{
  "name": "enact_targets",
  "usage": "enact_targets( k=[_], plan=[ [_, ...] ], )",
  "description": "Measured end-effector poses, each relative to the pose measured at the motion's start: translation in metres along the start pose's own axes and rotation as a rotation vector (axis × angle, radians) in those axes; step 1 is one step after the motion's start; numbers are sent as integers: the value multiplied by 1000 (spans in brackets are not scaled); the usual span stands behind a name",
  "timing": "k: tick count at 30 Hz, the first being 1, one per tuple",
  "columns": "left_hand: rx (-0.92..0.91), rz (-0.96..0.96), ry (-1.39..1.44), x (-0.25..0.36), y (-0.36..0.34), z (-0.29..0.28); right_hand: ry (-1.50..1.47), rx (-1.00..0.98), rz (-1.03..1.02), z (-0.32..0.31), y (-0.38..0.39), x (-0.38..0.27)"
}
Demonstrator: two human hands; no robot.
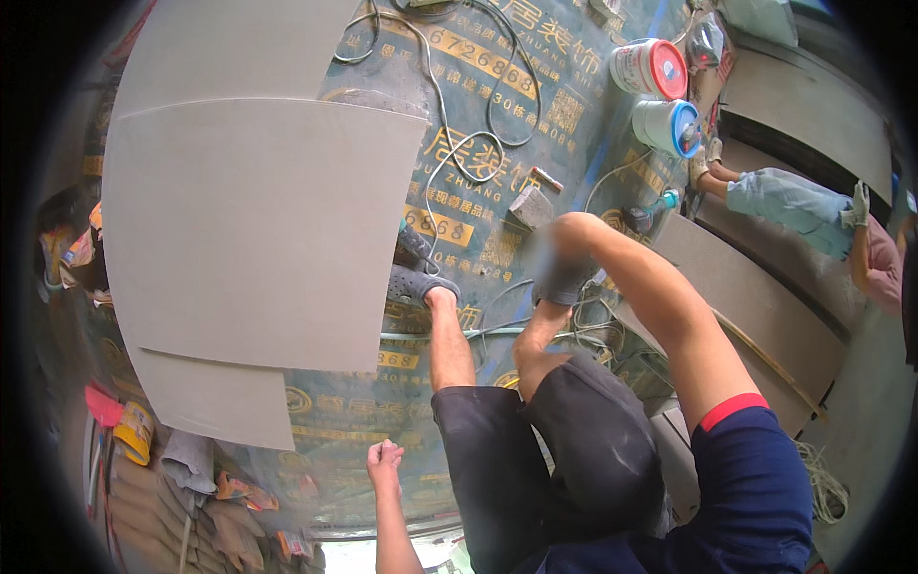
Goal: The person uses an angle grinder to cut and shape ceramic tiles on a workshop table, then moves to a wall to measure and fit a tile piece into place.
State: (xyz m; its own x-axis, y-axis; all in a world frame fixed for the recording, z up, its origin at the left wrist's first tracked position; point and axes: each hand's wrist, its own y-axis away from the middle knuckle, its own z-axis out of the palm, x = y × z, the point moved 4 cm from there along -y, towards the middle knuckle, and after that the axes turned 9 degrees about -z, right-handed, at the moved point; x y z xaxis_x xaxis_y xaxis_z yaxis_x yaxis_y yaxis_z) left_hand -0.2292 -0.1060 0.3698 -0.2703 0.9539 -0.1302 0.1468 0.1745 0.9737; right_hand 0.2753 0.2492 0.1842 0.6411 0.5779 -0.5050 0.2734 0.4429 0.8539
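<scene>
My left hand (384, 457) hangs low beside my left knee, its fingers curled in and nothing visible in them. My right hand (557, 251) reaches forward above my right grey clog; a blur hides its fingers and anything in them. Large pale grey boards (258, 230) lie overlapping to the left. Against the right edge of the boards, next to my left clog (421, 285), rests a dark tool with a teal part (411, 247). A grey block (532, 207) and a small red-and-white stick-like item (546, 179) lie just beyond my right hand.
Grey cables (469, 143) loop across the printed green floor sheet. Buckets with red (666, 69) and blue lids (684, 128) stand at the far right, near a teal-and-dark power tool (655, 210). A gloved co-worker (789, 206) is at right. Sacks (158, 497) fill the near left.
</scene>
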Motion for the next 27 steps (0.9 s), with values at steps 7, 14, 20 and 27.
enact_targets(
  k=[7,14,20,27],
  plan=[
    [4,12,47,25,19,25,-445,156,63,13,-29,-9],
    [15,91,103,57,10,48,-539,969,401,25,-22,-73],
    [33,129,167,64,14,89,-716,850,217,-57,-46,-77],
    [40,402,-78,110,-25,177,-860,1035,66,-160,-87,-94]
  ],
)
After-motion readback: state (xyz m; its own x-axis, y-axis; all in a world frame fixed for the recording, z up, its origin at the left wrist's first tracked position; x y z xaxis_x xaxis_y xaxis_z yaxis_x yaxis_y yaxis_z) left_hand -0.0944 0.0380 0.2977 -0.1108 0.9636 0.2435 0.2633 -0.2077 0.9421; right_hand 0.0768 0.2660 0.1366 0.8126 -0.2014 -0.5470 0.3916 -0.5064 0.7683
